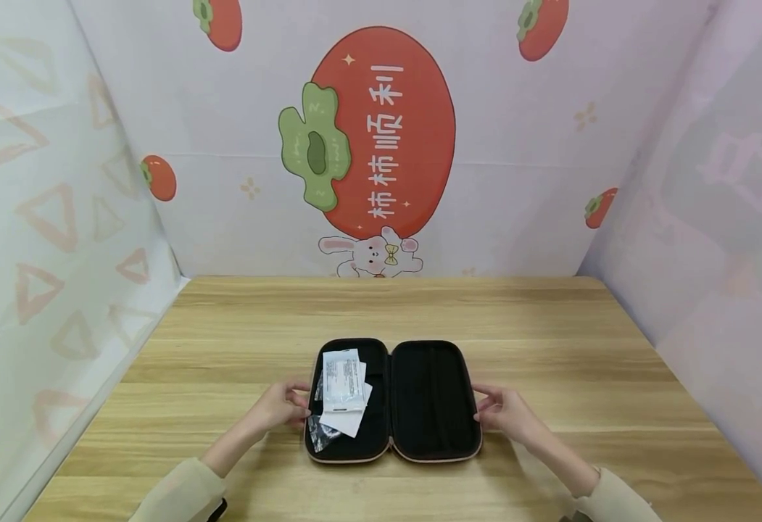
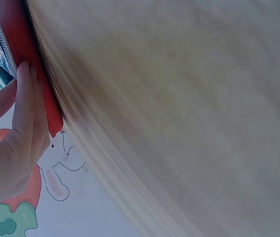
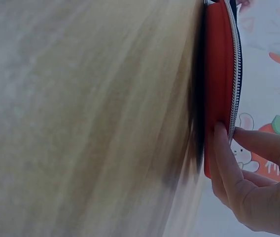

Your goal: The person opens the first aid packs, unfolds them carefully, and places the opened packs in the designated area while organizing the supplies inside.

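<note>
An unfolded zippered case [image 1: 436, 402] with a black lining lies flat on the wooden table, its two halves side by side. Its outside is red with a silver zip [image 3: 236, 64], as the right wrist view shows. White printed packets [image 1: 344, 382] and a small clear plastic packet [image 1: 322, 433] sit in the left half; the right half shows only lining. My left hand [image 1: 281, 407] grips the left rim, fingers along the red side and thumb at the zip. At the opposite rim, my right hand [image 1: 506, 413] holds the edge between thumb and fingers.
The wooden table [image 1: 224, 319] reaches back to a wall hanging [image 1: 524, 145] printed with persimmons and a rabbit. Pale cloth sheets [image 1: 48, 239] stand along the left and right sides.
</note>
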A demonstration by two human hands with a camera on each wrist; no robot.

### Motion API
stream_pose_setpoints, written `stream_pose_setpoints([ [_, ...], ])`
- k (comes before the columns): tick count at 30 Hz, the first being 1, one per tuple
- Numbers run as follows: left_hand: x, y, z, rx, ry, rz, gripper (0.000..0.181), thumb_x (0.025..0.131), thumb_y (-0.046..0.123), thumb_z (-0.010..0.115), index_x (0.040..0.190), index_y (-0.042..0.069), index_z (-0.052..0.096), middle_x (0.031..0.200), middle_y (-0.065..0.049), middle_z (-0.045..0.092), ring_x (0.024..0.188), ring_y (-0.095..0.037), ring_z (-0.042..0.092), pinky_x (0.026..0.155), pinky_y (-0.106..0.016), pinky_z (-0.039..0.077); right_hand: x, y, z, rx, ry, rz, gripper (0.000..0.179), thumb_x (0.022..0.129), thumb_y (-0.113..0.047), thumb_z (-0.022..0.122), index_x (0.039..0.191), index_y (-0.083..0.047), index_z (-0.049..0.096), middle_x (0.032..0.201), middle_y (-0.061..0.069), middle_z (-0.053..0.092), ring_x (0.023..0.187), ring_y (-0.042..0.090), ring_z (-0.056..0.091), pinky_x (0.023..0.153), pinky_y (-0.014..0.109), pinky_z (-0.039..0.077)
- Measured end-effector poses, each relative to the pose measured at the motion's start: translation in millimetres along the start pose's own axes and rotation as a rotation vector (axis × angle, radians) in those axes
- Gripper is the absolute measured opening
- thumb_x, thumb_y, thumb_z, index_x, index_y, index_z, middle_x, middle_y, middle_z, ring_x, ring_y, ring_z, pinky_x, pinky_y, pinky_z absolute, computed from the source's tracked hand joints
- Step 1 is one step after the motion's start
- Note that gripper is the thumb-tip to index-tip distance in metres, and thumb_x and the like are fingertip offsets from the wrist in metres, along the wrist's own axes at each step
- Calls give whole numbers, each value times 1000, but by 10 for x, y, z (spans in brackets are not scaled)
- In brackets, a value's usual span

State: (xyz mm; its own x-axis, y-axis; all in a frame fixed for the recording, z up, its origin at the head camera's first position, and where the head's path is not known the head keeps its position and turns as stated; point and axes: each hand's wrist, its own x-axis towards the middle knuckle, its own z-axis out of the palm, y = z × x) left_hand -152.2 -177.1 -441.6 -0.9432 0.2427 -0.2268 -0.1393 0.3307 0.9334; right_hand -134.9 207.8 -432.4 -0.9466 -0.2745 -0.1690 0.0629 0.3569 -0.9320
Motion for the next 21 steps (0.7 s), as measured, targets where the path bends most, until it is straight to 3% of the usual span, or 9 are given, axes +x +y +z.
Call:
stream_pose_setpoints([
  [10,-35,22,9,0,3,-12,47,71,-15,55,115,-21,38,75,-17,54,59,-14,57,59,-35,56,29,53,1,-22,-17,25,55,74,12,53,124,19,33,82,13,53,73,20,59,63,23,55],
  [17,-33,19,12,1,9,-17,46,72,-16,53,115,-20,38,74,-17,53,60,-15,57,59,-35,56,100,7,-46,-206,38,-146,43,74,7,55,115,18,45,91,24,59,77,27,62,58,22,53],
  [21,-30,14,10,-5,8,-18,45,72,-17,52,114,-20,38,72,-13,53,61,-14,57,60,-35,56,161,-89,-54,-269,52,-188,40,76,3,58,113,13,51,97,24,58,84,31,60,60,22,53],
])
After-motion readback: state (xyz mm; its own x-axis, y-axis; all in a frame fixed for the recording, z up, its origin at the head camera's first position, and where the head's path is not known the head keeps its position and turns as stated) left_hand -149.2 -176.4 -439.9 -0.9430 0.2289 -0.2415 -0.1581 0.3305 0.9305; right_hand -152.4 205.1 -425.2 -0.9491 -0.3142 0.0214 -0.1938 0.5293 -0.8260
